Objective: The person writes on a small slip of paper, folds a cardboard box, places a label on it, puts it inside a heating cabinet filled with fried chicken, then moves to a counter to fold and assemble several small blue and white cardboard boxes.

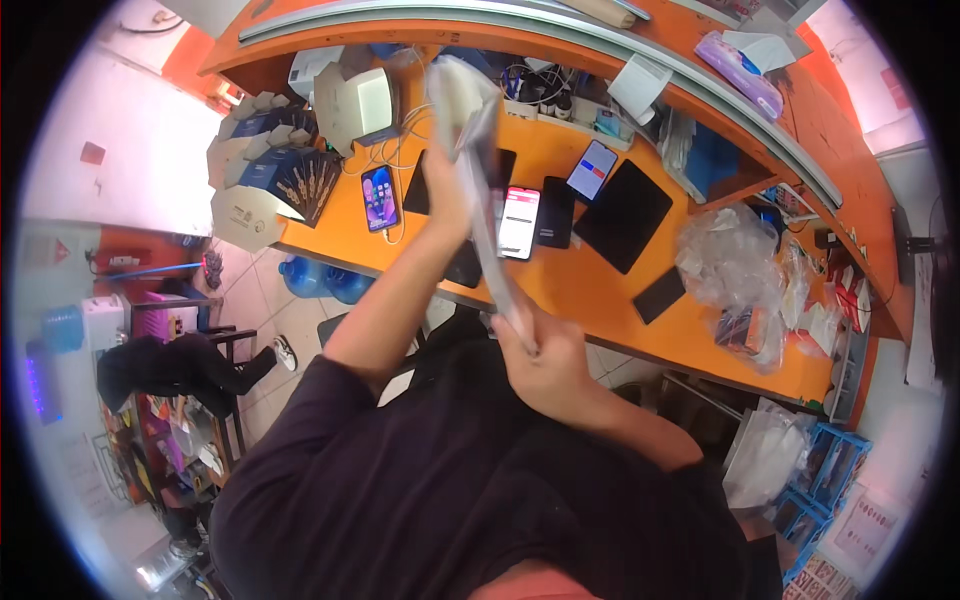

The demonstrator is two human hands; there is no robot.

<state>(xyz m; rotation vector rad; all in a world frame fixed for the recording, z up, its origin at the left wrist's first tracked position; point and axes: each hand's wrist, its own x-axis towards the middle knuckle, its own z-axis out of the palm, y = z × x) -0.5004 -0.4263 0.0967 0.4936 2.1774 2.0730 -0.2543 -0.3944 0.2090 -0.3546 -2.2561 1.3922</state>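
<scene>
A long, pale, flat folded thing [486, 217], blurred, perhaps paper or a plastic bag, is held upright between both hands over the orange desk. My left hand [448, 191] grips its upper part; my right hand [551, 360] closes around its lower end near the desk's front edge. Behind it lies a smartphone with a white and red screen [519, 223]. Left of my left hand, a lit smartphone [382, 199] has a white cable at its lower end. Another lit phone [592, 171] rests beside a black flat pad [624, 216], and a dark phone-like slab [555, 212] lies between.
Brown and blue boxes [277, 180] stand at the desk's left. Crumpled clear plastic bags [731, 255] and a dark flat rectangle [660, 295] lie right. An orange shelf [525, 37] with a metal edge overhangs the back. A person's dark-trousered leg [187, 367] shows at far left.
</scene>
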